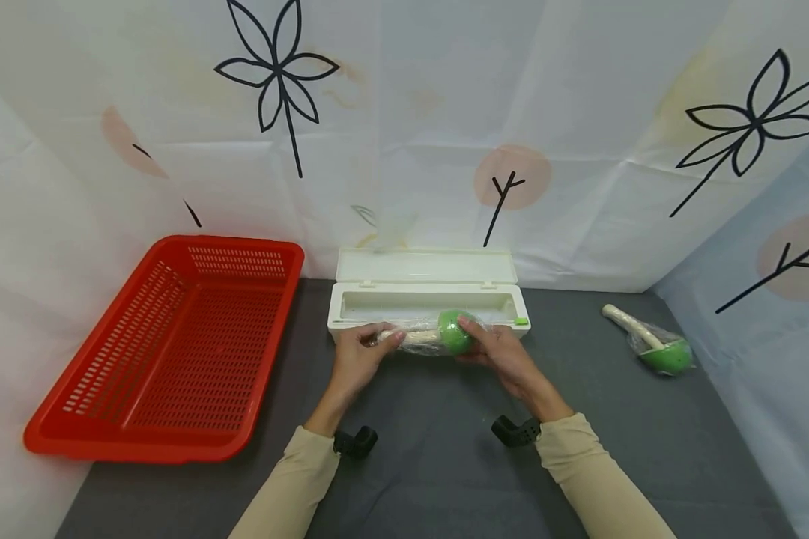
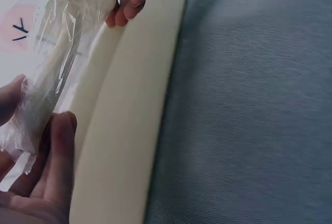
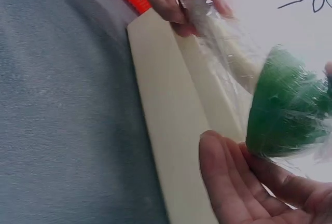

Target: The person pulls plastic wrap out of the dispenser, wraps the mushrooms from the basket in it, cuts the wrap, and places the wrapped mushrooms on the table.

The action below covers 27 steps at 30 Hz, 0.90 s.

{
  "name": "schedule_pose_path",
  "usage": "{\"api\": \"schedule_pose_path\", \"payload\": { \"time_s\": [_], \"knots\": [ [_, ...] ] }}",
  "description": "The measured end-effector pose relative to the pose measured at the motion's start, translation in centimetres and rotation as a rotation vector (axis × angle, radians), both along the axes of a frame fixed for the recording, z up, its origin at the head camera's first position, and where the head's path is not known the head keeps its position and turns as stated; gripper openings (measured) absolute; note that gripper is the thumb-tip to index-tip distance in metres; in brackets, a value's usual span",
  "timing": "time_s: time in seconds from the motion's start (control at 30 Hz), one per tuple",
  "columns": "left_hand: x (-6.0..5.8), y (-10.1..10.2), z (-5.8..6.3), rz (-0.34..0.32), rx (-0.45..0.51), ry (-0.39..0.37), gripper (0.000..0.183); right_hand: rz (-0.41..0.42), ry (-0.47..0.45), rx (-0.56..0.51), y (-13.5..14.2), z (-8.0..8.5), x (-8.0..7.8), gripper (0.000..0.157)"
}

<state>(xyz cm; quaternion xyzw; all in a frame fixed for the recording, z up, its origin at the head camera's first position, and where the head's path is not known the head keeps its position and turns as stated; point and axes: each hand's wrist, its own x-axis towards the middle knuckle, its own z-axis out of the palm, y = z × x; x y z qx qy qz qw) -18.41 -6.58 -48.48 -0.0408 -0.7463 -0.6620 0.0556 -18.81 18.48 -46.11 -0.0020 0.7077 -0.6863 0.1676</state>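
Note:
A mushroom-shaped piece (image 1: 455, 334) with a green domed cap and a cream stem is held sideways in front of a white box, wrapped in clear film. My left hand (image 1: 359, 355) pinches the film-covered end of the stem between thumb and fingers. With thumb on one side and fingers on the other, my right hand (image 1: 505, 361) holds the green cap (image 3: 285, 105). In the left wrist view the film (image 2: 65, 53) is wrinkled and gathered around the stem. Behind the hands, the long white dispenser box (image 1: 335, 308) stands with its lid (image 1: 425, 266) raised.
A red plastic basket (image 1: 243, 442) with slotted walls stands on the left. To the right, a second wrapped green-and-cream piece (image 1: 667, 356) lies on the dark grey table (image 1: 438, 479). A patterned white cloth (image 1: 411, 112) hangs behind the box.

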Motion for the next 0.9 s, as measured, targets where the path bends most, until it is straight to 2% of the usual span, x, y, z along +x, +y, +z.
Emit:
{"api": "schedule_pose_path", "payload": {
  "time_s": [0.17, 0.3, 0.43, 0.6, 0.9],
  "knots": [
    [-1.5, 0.2, 1.4, 0.032, 0.126, -0.05, 0.024, -0.073, 0.044, 0.028, -0.5, 1.3, -1.0, 0.057],
    [-2.7, 0.2, 2.4, 0.051, 0.143, -0.055, 0.026, -0.052, 0.08, 0.032, -0.5, 2.3, -1.9, 0.059],
    [-3.5, 0.2, 3.6, 0.037, 0.144, -0.013, 0.028, -0.043, 0.122, -0.024, -0.3, 3.2, -2.5, 0.056],
    [-3.8, 0.3, 5.2, 0.027, 0.172, 0.058, 0.028, -0.045, 0.183, -0.083, -0.2, 4.7, -2.6, 0.052],
    [-3.3, 0.3, 7.8, 0.01, 0.24, 0.144, 0.026, -0.03, 0.275, -0.127, -0.3, 7.2, -1.9, 0.048]
  ]
}}
